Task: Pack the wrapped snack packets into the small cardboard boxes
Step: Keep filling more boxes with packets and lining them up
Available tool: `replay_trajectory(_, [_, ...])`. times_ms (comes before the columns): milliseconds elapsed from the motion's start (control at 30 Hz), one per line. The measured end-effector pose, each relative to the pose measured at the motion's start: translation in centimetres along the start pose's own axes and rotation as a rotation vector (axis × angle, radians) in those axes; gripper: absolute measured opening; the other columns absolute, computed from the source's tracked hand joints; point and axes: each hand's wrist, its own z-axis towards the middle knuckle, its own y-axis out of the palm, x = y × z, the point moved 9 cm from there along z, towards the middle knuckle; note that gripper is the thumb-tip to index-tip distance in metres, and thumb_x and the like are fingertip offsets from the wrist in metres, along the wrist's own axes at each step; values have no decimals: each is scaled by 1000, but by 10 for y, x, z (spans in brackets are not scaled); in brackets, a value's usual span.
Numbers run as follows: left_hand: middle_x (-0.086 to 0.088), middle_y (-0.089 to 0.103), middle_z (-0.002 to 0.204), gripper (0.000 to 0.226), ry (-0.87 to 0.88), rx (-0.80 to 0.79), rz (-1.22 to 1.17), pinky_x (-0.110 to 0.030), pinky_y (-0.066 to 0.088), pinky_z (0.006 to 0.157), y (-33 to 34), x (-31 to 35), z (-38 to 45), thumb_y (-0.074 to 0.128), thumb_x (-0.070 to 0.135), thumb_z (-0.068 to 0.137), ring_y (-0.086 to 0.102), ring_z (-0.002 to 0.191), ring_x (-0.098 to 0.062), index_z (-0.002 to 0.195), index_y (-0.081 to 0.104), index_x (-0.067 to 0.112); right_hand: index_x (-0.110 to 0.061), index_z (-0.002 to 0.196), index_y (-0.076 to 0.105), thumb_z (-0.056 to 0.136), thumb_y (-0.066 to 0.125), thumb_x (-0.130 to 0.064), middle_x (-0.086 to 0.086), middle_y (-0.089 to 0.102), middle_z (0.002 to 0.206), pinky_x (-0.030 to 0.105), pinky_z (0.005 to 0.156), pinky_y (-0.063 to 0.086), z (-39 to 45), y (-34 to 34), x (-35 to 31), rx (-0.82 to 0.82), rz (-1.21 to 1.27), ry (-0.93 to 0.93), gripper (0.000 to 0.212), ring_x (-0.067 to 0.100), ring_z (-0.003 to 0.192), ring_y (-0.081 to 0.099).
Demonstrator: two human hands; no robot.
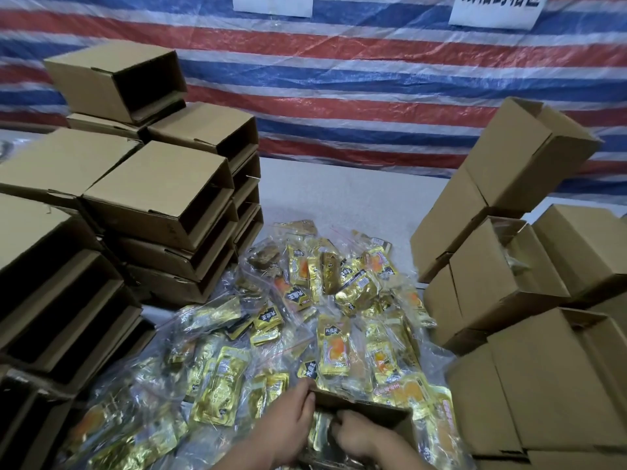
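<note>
We are holding a small cardboard box [364, 410] low in front of us, on top of the heap of snack packets [305, 317], so that the filling happens close to the supply. Our left hand [291, 422] curls its fingers over the left rim of the box; we judge this is to keep the box from sliding on the slippery plastic. Our right hand [359, 435] is inside the opening, its fingers bent around a gold foil packet [319, 432] and pushing it down against the wall.

The packets are shiny gold foil with a black label and an orange picture, and many lie grouped inside clear zip bags with a red line at the top. They cover the white table [339, 195] from the middle to the near edge.

On the left stand stacks of empty boxes [163, 212], lying on their sides with the open mouths toward the heap, easy to reach. On the right the boxes [502, 276] are piled with flaps up; whether they are all filled, we cannot tell.
</note>
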Motion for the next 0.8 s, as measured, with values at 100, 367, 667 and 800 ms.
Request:
replay_trajectory(100, [8,64,104,21,1,-5,7,-30,50,88,-4,2,3,32,37,107,61,93,-5,118,49,32,-17,123,60,101,39,-35,3,61,118,27,89,45,-10,-12,-8,-23,42,-60,35,16,104,59])
replay_trajectory(367, [14,62,99,20,-2,-4,-17,-22,51,78,-4,-1,2,35,40,106,60,84,0,118,49,35,-29,97,67,98,48,-44,-8,62,80,28,62,40,-79,-64,-26,77,197,-343,25,8,66,53])
replay_trajectory(667, [12,57,134,42,-45,-44,-28,-27,43,105,-3,-19,8,29,56,103,53,117,-1,137,43,37,-34,86,51,105,24,-50,-12,56,85,23,69,44,-75,-94,-7,574,-178,-255,37,3,80,54])
replay_trajectory(800, [8,49,145,52,-134,243,179,-31,39,111,-92,-47,47,44,47,101,48,130,-10,148,37,27,-30,97,57,103,19,-53,-11,58,89,31,71,46,-68,-97,-3,651,-275,-220,44,10,82,58])
